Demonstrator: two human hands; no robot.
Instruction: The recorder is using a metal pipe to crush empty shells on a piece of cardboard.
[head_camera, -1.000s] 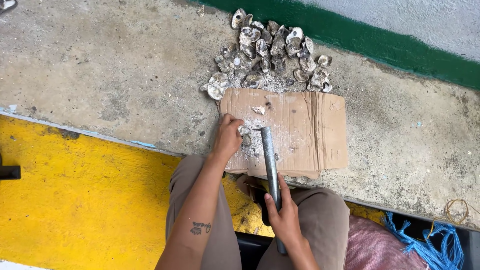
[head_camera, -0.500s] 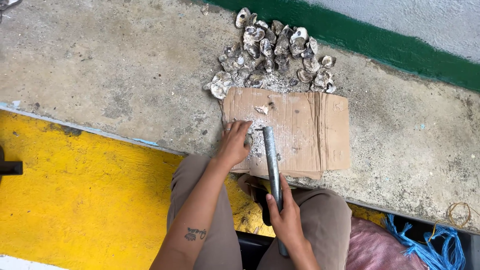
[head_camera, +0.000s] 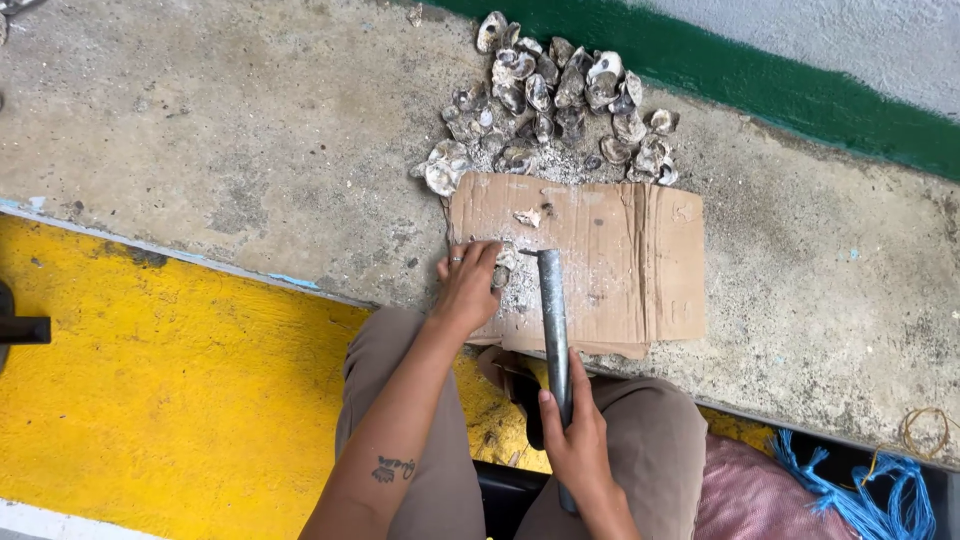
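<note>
Only one view here, the head camera looking straight down. The person sits at the edge of a concrete floor (head_camera: 200, 130), knees in brown trousers, with a flattened piece of cardboard (head_camera: 620, 270) lying on the concrete right in front of them.

The left hand (head_camera: 467, 285) rests on the near left corner of the cardboard, fingers curled around a small shell (head_camera: 503, 268), pinning it down in a patch of whitish crumbs. The right hand (head_camera: 575, 440) is clenched around the lower end of a grey metal pipe (head_camera: 552, 320), which stands nearly upright in the picture, its top end just beside the shell and the left fingers.

A loose shell fragment (head_camera: 528, 216) sits further up the cardboard. Just past the far edge there's a pile of shells (head_camera: 560, 110) on the concrete. Yellow painted floor (head_camera: 150, 400) on the left, blue rope (head_camera: 880, 490) at the bottom right.
</note>
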